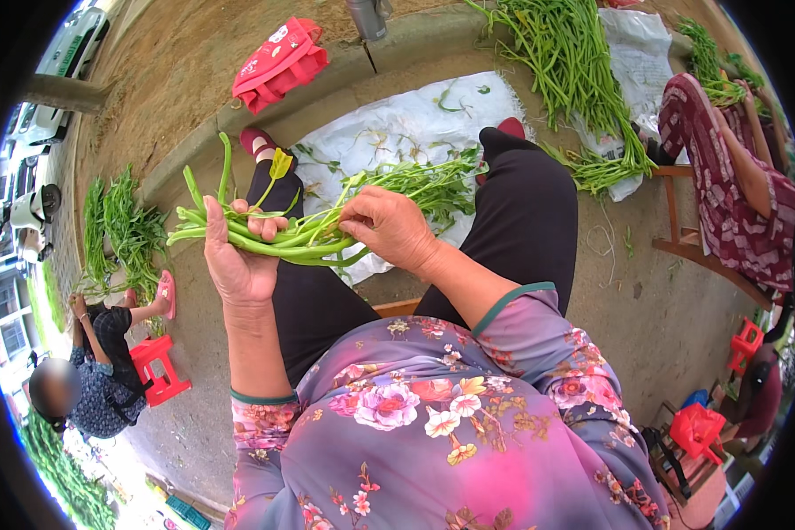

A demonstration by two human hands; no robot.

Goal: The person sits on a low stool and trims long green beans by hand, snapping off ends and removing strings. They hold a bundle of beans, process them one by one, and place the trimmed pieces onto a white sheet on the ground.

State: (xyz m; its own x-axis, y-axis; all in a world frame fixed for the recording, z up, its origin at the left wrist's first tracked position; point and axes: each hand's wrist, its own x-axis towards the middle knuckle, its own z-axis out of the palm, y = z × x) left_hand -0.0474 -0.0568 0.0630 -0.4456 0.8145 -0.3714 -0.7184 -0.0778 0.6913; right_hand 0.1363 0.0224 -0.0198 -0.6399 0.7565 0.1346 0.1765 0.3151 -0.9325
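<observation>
A bundle of green leafy stems (308, 250), which look like water spinach, lies across my left hand (242, 268). That hand's fingers curl around the thick ends, with the thumb raised. My right hand (397, 228) pinches at thin shoots on the middle of the bundle; its fingertips are partly hidden. Beyond it the leafy tops (444, 189) extend to the right. One yellow leaf (280, 163) sticks up above my left fingers. Below the bundle, between my feet, a white woven plastic sheet (397, 116) carries scattered leaf scraps.
A large heap of green stems (563, 59) lies at the upper right. A red bag (281, 63) and a grey metal flask (369, 20) stand along the curb. One person sits at left by a red stool (159, 370), another on a wooden chair (676, 205) at right.
</observation>
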